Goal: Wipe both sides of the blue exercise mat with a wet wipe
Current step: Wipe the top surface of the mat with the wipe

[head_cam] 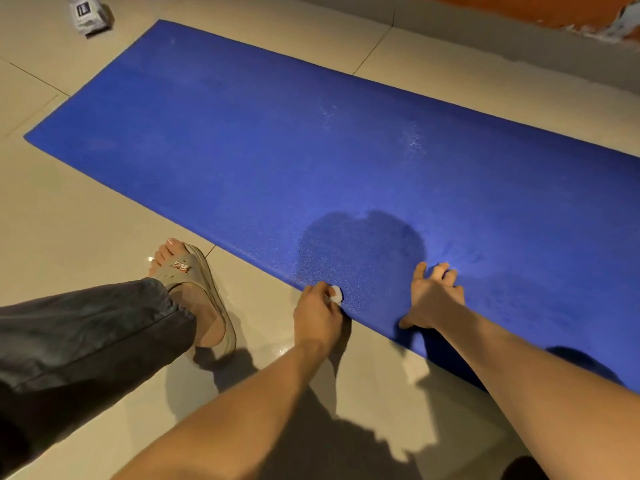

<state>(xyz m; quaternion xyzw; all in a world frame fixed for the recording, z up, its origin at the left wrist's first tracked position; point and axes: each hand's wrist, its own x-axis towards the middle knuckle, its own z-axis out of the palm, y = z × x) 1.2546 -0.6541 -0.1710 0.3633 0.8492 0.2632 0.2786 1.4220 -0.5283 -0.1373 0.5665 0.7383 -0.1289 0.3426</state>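
Blue exercise mat [311, 150] lies flat on glossy beige floor tiles [69, 220], pebbled face up. At its near edge my left hand [320, 313] pinches a small white wad of wet wipe [335, 294] in its grip. My right hand [434, 299] spreads bent fingers on the mat, thumb at the edge. Leftward is my pale slide sandal [201, 282]. Past the far corner lies a crumpled white packet [88, 15].

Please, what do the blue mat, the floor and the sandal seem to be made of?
The mat looks like foam or soft rubber: it is matte, has a fine pebbled grain, and creases by the fingers of the right hand. The floor looks like glazed tile: beige and glossy, with thin joint lines and bright reflections. The sandal seems to be moulded rubber or plastic, beige and thick-soled, though which one is unclear.
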